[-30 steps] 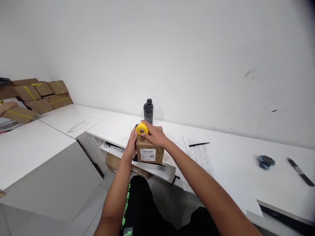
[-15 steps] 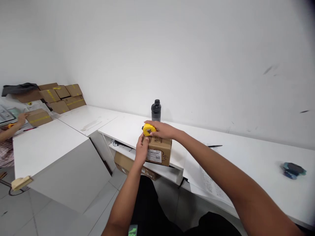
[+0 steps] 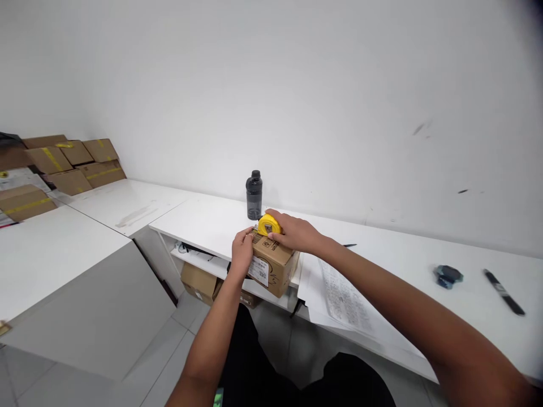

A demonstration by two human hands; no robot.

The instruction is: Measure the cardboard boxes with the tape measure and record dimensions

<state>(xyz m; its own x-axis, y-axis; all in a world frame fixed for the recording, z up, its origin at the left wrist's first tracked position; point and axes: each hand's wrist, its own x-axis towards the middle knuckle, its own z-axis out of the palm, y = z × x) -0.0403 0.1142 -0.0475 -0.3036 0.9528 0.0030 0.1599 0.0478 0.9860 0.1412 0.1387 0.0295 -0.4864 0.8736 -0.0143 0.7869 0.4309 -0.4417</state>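
A yellow tape measure (image 3: 268, 225) is gripped in my right hand (image 3: 292, 230), just over the top of a small brown cardboard box (image 3: 278, 263). My left hand (image 3: 243, 249) is closed at the box's left end, with the thumb near its upper edge. A white printed label and black markings show on the box's side facing me. The box sits at the front edge of the white desk (image 3: 203, 215). Whether a strip of tape runs between my two hands is too small to tell.
A dark bottle (image 3: 254, 198) stands behind the box. Written sheets (image 3: 343, 294), a blue-black object (image 3: 448, 275) and a black marker-like item (image 3: 504, 291) lie to the right. Cardboard boxes (image 3: 99, 171) are stacked at the far left; another box (image 3: 197, 281) is under the desk.
The view has swung to the right, bringing the black marker-like item into sight. The box has turned a little, and the tape measure has moved right along its top, away from my left hand.
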